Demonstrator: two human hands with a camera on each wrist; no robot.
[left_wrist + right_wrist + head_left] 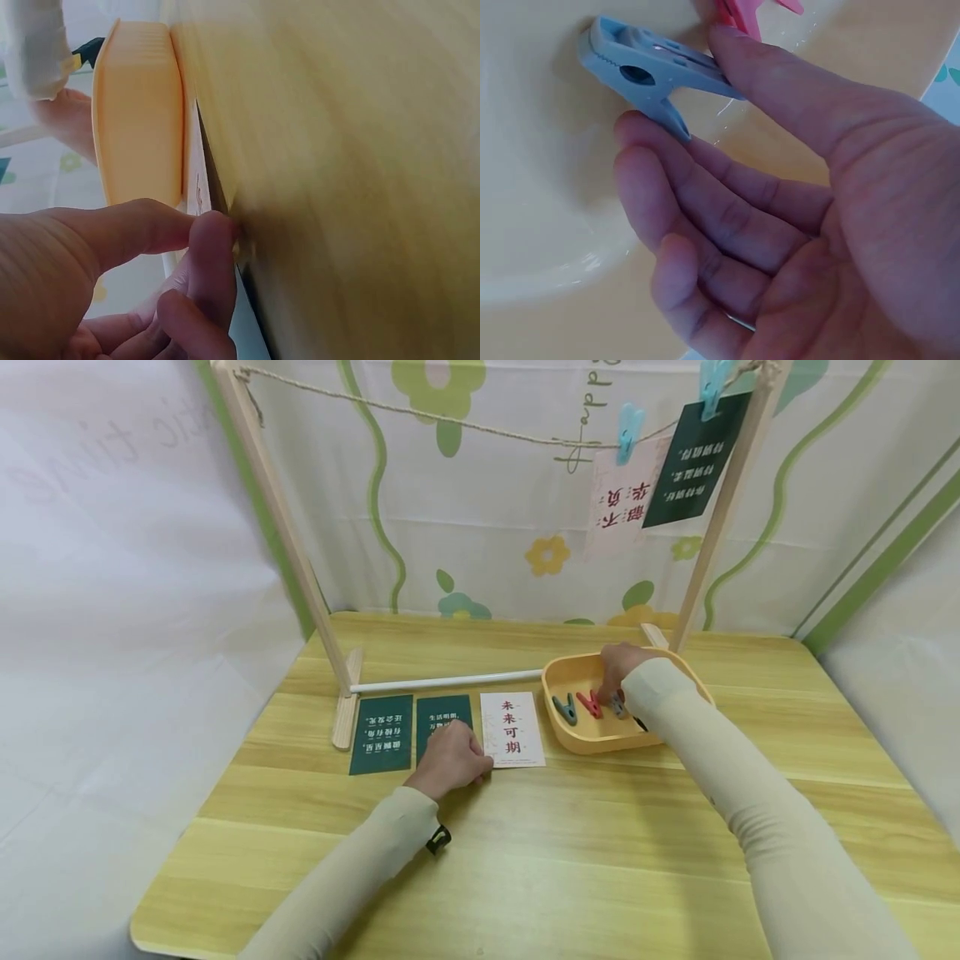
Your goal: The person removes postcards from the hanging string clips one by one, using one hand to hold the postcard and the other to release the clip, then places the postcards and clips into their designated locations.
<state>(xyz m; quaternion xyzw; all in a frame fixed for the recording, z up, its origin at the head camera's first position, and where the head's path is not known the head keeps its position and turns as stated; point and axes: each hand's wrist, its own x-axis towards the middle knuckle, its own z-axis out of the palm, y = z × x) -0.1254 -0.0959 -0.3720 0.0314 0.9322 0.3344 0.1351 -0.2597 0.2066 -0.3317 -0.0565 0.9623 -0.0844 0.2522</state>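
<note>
My left hand (452,758) pinches the lower left corner of a white card (517,727) with red characters. In the left wrist view the card's near edge looks slightly raised from the table. My right hand (619,667) reaches into a yellow basket (581,745). Between thumb and fingers it holds a grey-blue clothespin (649,71) by its handles, close to the basket floor. A red clothespin (590,702) and a dark green clothespin (565,709) lie beside it. Left of the white card are two dark green cards, one outer (381,735), one partly under my left hand (442,708).
A wooden frame (281,535) stands at the back, with a twine line (450,421) across its top. Blue clothespins (628,431) hang a pink card (622,497) and a dark green card (697,464) at the right. A white rod (450,681) lies behind the cards.
</note>
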